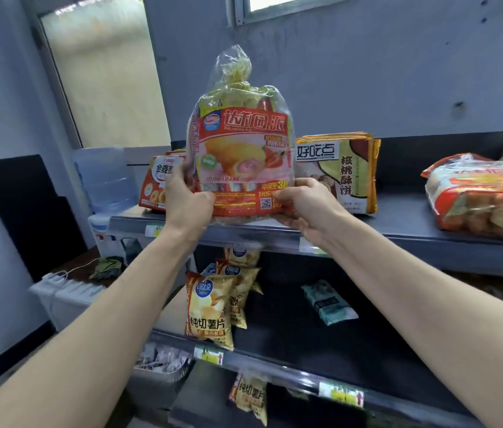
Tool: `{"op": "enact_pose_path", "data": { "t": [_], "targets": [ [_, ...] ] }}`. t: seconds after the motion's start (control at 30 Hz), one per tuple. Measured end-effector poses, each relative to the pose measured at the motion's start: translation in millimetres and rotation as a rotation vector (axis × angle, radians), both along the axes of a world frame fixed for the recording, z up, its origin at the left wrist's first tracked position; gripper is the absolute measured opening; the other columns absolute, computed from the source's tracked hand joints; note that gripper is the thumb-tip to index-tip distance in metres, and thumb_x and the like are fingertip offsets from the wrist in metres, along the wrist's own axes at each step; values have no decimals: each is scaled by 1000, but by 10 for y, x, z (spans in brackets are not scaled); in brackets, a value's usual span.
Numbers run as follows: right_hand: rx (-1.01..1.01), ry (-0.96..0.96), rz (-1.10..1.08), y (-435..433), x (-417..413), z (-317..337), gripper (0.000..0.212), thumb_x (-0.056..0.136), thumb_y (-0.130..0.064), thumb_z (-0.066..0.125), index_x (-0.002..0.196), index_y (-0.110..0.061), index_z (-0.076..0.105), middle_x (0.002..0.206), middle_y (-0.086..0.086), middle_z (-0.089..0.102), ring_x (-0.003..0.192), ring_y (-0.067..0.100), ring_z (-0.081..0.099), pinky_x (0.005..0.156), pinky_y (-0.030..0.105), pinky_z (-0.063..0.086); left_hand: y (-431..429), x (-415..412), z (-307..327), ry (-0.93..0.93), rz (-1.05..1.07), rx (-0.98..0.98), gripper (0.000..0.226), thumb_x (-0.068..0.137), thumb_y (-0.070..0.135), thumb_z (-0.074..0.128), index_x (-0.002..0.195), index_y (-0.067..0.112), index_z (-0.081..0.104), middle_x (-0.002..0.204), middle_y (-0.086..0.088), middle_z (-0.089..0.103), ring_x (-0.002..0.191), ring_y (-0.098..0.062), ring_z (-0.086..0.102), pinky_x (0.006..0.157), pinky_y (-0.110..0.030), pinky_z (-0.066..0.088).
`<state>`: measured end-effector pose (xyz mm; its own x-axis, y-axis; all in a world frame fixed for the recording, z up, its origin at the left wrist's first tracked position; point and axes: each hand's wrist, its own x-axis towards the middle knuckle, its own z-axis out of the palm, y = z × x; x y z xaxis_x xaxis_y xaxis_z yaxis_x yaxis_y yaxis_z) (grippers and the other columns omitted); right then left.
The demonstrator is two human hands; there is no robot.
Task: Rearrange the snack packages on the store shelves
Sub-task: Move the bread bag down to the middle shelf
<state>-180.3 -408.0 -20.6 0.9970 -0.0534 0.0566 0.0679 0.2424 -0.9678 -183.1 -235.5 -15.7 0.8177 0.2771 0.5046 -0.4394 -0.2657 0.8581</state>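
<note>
The big clear cake bag [240, 156] with the red label stands upright at the front edge of the top shelf [398, 223]. Its long axis is vertical, the twisted, knotted neck points straight up and the printed face is turned toward the camera. Its base is level with the shelf board, though whether it rests there or is held just clear cannot be told. Both hands grip the bag low down. The left hand [186, 202] clasps the lower left edge, with the thumb lying across the front of the label and the fingers [179, 177] curled round the side toward the back. The right hand [308, 205] holds the lower right corner, its fingers [287, 194] bent and pinching the plastic beside the square code mark. So the bag sits between the two hands, with most of its height above them. On the same shelf, a stack of flat walnut biscuit packs [346, 174] stands behind the right hand, orange-red packs [157, 183] stand behind the left hand, and another clear bag [485, 196] lies on its side toward the shelf's right end. Below that shelf, yellow crisp bags [210, 307] stand in a row.
</note>
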Motion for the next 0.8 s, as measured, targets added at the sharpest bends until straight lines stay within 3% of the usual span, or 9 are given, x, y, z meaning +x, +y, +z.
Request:
{"op": "enact_pose_path", "data": {
  "t": [0.2,0.3,0.37,0.43,0.47,0.57,0.8],
  "targets": [
    [-88,-46,11,-699,-904,-133,37,88,-4,59,121,-9,43,111,14,63,89,24,67,65,32,60,-598,-719,-208,9,-28,-69,42,78,3,62,110,18,40,115,-4,59,97,-12,60,80,-32,55],
    [-169,-47,3,-1116,-1315,-182,32,89,-6,58,117,-10,43,103,11,64,89,25,69,71,36,60,-962,-1065,-305,58,-120,-45,42,82,-3,58,108,16,32,108,0,56,93,-6,57,80,-31,53],
    [-225,-27,-20,-1398,-1541,-230,30,90,-6,57,115,-10,43,102,12,63,93,28,68,77,42,59,-1200,-1245,-372,109,-196,-3,44,82,-4,59,109,17,31,108,1,56,95,-7,58,77,-28,56],
    [-267,13,-47,-1670,-1737,-288,29,90,-5,57,114,-11,42,104,14,62,93,31,68,79,46,58,-1424,-1375,-447,159,-262,54,45,82,-5,59,108,16,30,99,6,55,87,-2,56,60,-15,54],
    [-285,34,-53,-1799,-1832,-320,29,90,-5,57,113,-12,42,106,15,62,93,33,68,80,47,58,-1525,-1428,-486,183,-298,74,45,81,-7,60,107,15,29,96,7,54,86,-2,56,55,-15,53],
    [-325,96,-58,-2146,-2095,-433,24,89,-4,57,106,-15,43,112,19,62,92,35,69,83,50,56,-1791,-1529,-627,251,-400,143,49,78,-11,61,108,13,30,100,2,56,91,-7,59,59,-22,50],
    [-385,190,-90,-2636,-2518,-820,21,89,-2,55,101,-15,43,99,18,65,84,34,69,91,56,50,-2167,-1710,-1004,362,-578,340,60,74,-13,66,114,16,33,97,11,53,87,-1,54,64,-19,47]
  ]
}}
